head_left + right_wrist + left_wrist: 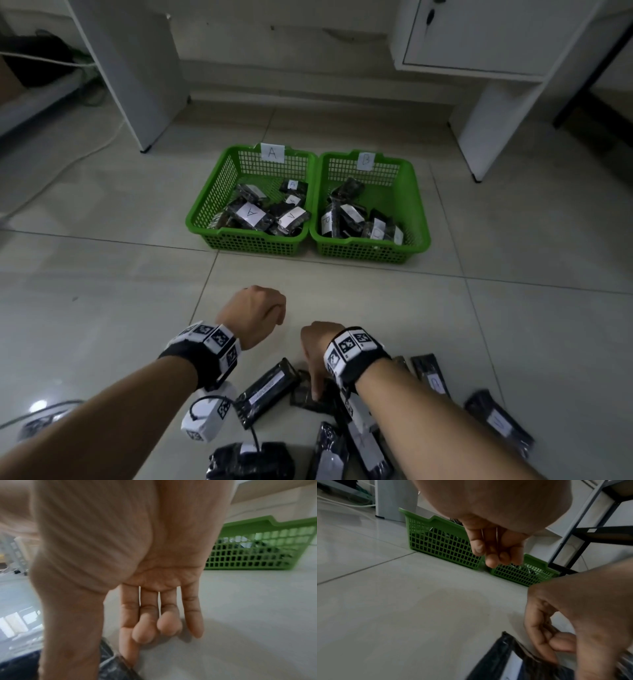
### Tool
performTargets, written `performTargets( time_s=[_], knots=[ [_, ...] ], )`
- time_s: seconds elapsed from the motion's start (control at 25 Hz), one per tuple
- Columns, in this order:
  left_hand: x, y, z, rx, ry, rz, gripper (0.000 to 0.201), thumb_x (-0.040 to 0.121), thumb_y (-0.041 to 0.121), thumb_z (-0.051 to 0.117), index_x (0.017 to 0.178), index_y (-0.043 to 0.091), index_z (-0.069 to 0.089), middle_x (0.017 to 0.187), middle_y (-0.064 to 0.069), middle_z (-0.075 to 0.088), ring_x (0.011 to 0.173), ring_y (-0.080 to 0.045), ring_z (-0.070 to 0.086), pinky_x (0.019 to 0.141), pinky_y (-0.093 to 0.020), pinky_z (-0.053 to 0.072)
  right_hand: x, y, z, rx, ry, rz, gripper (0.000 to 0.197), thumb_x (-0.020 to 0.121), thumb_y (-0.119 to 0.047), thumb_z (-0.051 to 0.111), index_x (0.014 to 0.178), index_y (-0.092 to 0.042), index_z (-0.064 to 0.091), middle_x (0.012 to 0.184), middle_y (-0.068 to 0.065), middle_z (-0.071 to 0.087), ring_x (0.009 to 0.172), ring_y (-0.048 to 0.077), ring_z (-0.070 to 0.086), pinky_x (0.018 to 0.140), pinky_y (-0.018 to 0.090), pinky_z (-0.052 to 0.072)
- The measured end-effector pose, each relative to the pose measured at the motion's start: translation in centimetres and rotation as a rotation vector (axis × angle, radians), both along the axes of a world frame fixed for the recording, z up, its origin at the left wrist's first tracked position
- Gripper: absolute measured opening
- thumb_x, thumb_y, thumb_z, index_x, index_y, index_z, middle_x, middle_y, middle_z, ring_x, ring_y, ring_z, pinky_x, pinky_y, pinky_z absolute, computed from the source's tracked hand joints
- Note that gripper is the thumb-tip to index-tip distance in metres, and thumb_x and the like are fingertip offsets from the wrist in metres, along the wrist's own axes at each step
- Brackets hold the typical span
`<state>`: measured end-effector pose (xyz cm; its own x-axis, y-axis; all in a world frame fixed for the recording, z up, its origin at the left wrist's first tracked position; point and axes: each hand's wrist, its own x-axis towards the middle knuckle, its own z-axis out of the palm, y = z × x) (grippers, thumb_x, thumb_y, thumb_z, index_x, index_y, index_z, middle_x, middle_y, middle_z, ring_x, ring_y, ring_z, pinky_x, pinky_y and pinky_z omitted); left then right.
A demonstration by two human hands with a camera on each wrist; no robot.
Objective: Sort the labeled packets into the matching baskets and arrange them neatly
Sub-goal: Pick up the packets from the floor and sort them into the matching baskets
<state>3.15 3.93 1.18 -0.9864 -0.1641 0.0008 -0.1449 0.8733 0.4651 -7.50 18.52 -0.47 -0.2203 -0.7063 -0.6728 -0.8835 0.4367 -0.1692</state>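
Two green baskets stand side by side on the floor, basket A (219, 205) on the left and basket B (416, 205) on the right. Each holds several black packets with white labels. Close to me lies a pile of loose packets (359, 445). My right hand (315, 387) reaches down and pinches the edge of one black packet (303, 394) between thumb and forefinger; the left wrist view shows the right hand (553, 649) on that packet (505, 662). My left hand (255, 313) hovers over bare floor, fingers (494, 550) curled and holding nothing.
A long packet (267, 390) lies just left of the pinched one, others at the right (496, 421). White desk legs (144, 85) and a cabinet (479, 37) stand behind the baskets. A cable (68, 161) runs across the tiles at the left.
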Motion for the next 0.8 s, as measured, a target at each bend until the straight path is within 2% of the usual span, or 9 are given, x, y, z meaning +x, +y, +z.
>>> performTargets(
  time_s=[0.08, 0.16, 0.24, 0.28, 0.32, 0.4, 0.52, 0.64, 0.8],
  knots=[
    [0.5, 0.7, 0.4, 0.034, -0.003, -0.035, 0.031, 0.081, 0.031, 0.036, 0.072, 0.019, 0.063, 0.072, 0.012, 0.059, 0.063, -0.013, 0.052, 0.063, -0.029, 0.043, -0.2, 0.2, -0.5, 0.011, -0.022, -0.046, 0.053, 0.04, -0.036, 0.1, 0.062, -0.012, 0.058, 0.061, 0.001, 0.061, 0.054, 0.023, 0.065, 0.062, 0.042, 0.063],
    [1.2, 1.0, 0.6, 0.018, -0.108, -0.087, 0.037, 0.084, 0.055, 0.044, 0.086, 0.023, 0.063, 0.081, 0.014, 0.057, 0.068, -0.011, 0.056, 0.064, -0.029, 0.045, -0.5, -0.1, -0.8, 0.0, -0.035, -0.103, 0.051, 0.038, -0.036, 0.098, 0.062, -0.012, 0.059, 0.061, -0.001, 0.062, 0.055, 0.022, 0.065, 0.062, 0.043, 0.064],
    [2.1, 1.1, 0.1, -0.072, -0.336, -0.147, 0.065, 0.068, 0.082, 0.058, 0.104, 0.029, 0.056, 0.094, 0.015, 0.056, 0.076, -0.009, 0.055, 0.067, -0.028, 0.043, -1.0, -0.2, -1.0, -0.092, -0.098, -0.19, 0.046, 0.04, -0.032, 0.091, 0.065, -0.006, 0.063, 0.056, -0.002, 0.062, 0.052, 0.02, 0.061, 0.055, 0.034, 0.059],
    [2.6, 1.3, -0.4, -0.11, -0.467, -0.165, 0.074, 0.06, 0.084, 0.065, 0.11, 0.031, 0.053, 0.098, 0.015, 0.058, 0.079, -0.01, 0.056, 0.069, -0.028, 0.044, -1.4, -0.1, -0.8, -0.133, -0.138, -0.234, 0.038, 0.045, -0.026, 0.088, 0.066, -0.005, 0.065, 0.054, -0.001, 0.06, 0.051, 0.019, 0.056, 0.051, 0.028, 0.052],
    [3.1, 1.6, -0.9, -0.139, -0.562, -0.185, 0.076, 0.057, 0.08, 0.071, 0.112, 0.032, 0.051, 0.099, 0.014, 0.061, 0.081, -0.012, 0.058, 0.07, -0.029, 0.046, -1.8, 0.0, -0.5, -0.159, -0.16, -0.278, 0.03, 0.049, -0.021, 0.086, 0.064, -0.005, 0.064, 0.054, 0.0, 0.057, 0.051, 0.018, 0.052, 0.049, 0.027, 0.045],
    [3.5, 2.2, -1.9, -0.127, -0.598, -0.197, 0.067, 0.062, 0.066, 0.08, 0.11, 0.029, 0.052, 0.092, 0.013, 0.065, 0.079, -0.013, 0.058, 0.069, -0.027, 0.046, -2.9, 0.0, 0.3, -0.194, -0.181, -0.372, 0.028, 0.053, -0.017, 0.086, 0.056, -0.012, 0.06, 0.052, -0.005, 0.053, 0.051, 0.014, 0.048, 0.05, 0.022, 0.038],
    [3.8, 2.3, -2.6, -0.061, -0.506, -0.132, 0.064, 0.064, 0.048, 0.084, 0.113, 0.024, 0.052, 0.096, 0.009, 0.065, 0.082, -0.016, 0.059, 0.069, -0.027, 0.046, -3.4, -0.5, 0.8, -0.242, -0.198, -0.439, 0.031, 0.057, -0.019, 0.088, 0.06, -0.019, 0.057, 0.064, -0.006, 0.057, 0.06, 0.013, 0.051, 0.052, 0.021, 0.039],
    [3.9, 2.0, -3.1, -0.055, -0.483, -0.028, 0.073, 0.063, 0.045, 0.085, 0.123, 0.022, 0.051, 0.109, 0.003, 0.065, 0.092, -0.019, 0.061, 0.077, -0.032, 0.052, -3.3, -1.3, 0.5, -0.278, -0.236, -0.495, 0.03, 0.059, -0.019, 0.088, 0.067, -0.021, 0.059, 0.072, -0.006, 0.059, 0.069, 0.015, 0.055, 0.056, 0.022, 0.041],
    [4.6, 2.3, -4.3, 0.021, -0.446, 0.042, 0.048, 0.065, 0.039, 0.082, 0.103, 0.018, 0.062, 0.098, 0.0, 0.067, 0.084, -0.018, 0.06, 0.07, -0.028, 0.049, -3.5, -1.9, 0.3, -0.324, -0.264, -0.549, 0.029, 0.066, -0.018, 0.087, 0.085, -0.024, 0.066, 0.08, -0.006, 0.061, 0.081, 0.019, 0.061, 0.062, 0.023, 0.044]
  ],
)
